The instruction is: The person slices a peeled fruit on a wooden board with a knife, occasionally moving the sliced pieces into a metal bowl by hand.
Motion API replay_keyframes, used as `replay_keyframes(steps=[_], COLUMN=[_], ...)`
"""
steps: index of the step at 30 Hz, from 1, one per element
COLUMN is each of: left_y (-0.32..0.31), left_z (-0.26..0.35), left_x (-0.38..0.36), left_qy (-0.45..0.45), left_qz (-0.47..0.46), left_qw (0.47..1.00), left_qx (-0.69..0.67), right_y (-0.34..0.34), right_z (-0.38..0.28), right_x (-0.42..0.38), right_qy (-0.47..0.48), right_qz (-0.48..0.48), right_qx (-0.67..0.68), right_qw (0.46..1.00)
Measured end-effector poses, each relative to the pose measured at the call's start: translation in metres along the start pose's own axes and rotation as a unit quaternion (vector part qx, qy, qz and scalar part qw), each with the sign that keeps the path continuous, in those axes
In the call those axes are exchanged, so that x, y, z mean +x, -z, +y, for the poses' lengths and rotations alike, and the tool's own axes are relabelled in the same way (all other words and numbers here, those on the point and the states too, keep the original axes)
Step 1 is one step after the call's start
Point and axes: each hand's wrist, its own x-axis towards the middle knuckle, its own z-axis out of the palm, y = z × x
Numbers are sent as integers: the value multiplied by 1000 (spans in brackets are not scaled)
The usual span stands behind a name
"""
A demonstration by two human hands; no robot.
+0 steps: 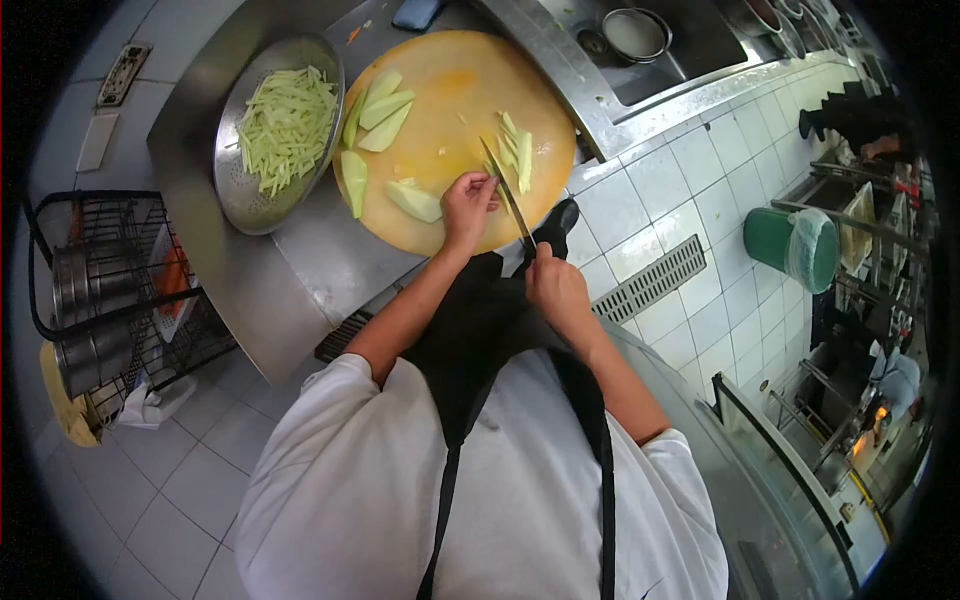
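My right hand point(558, 290) is closed round the handle of a kitchen knife point(510, 192), whose blade points away over the round cutting board point(455, 90). Close beside the blade, my left hand point(470, 210) has its fingers curled together on the board; what lies under them is mostly hidden. Pale green vegetable sticks point(517, 152) rest just right of the blade. Thick peeled wedges point(385, 112) of the same vegetable are grouped at the board's far left, with another wedge point(412, 200) left of my left hand. A metal colander point(230, 180) holds a heap of cut strips point(288, 128).
The board and colander stand on a steel counter point(325, 265). A sink point(690, 65) with a round pot point(636, 35) lies at the far right. At left is a wire rack point(105, 210) with metal pots. A green bin point(790, 248) stands on the tiled floor; a flame point(880, 413) burns farther right.
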Motion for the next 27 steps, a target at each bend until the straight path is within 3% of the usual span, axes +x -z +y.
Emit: replay_keyframes(steps=[17,27], left_y=[1,7], left_z=[-3,11], left_x=[-3,-1], left_qy=[-14,-21], left_qz=[16,80], left_qw=[1000,987], left_qx=[-20,139], right_y=[-37,-11], right_z=[0,7], right_x=[39,38], right_qy=[-15,5], right_qz=[-6,50], right_qx=[-55,28], right_qw=[998,998])
